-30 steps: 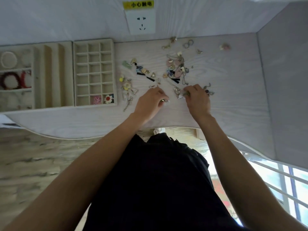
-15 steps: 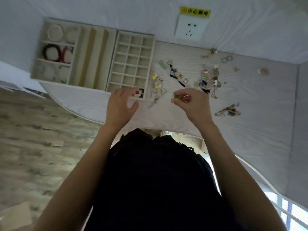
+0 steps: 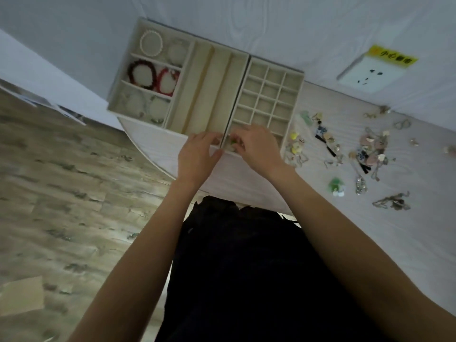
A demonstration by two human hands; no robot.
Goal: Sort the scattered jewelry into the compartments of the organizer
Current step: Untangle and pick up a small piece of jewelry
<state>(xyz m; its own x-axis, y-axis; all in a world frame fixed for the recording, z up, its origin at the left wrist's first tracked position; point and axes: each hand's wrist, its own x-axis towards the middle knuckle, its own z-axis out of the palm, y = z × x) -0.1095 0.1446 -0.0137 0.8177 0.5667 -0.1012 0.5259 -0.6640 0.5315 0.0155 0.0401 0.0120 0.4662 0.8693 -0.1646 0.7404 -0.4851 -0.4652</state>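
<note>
both forearms reach forward, bare, converging. left hand [image 3: 197,154] palm down, fingers loosely curled, thumb pointing toward the right hand [image 3: 259,146]. right hand palm down, fingertips bunched in a pinching grip; what they pinch is unclear.

A white wall socket [image 3: 370,75] sits at upper right, a yellow warning label [image 3: 392,56] just above it, text too blurred to read. Wood-patterned floor [image 3: 61,193] fills the left; what looks like brown cardboard [image 3: 22,296] lies lower left.
</note>
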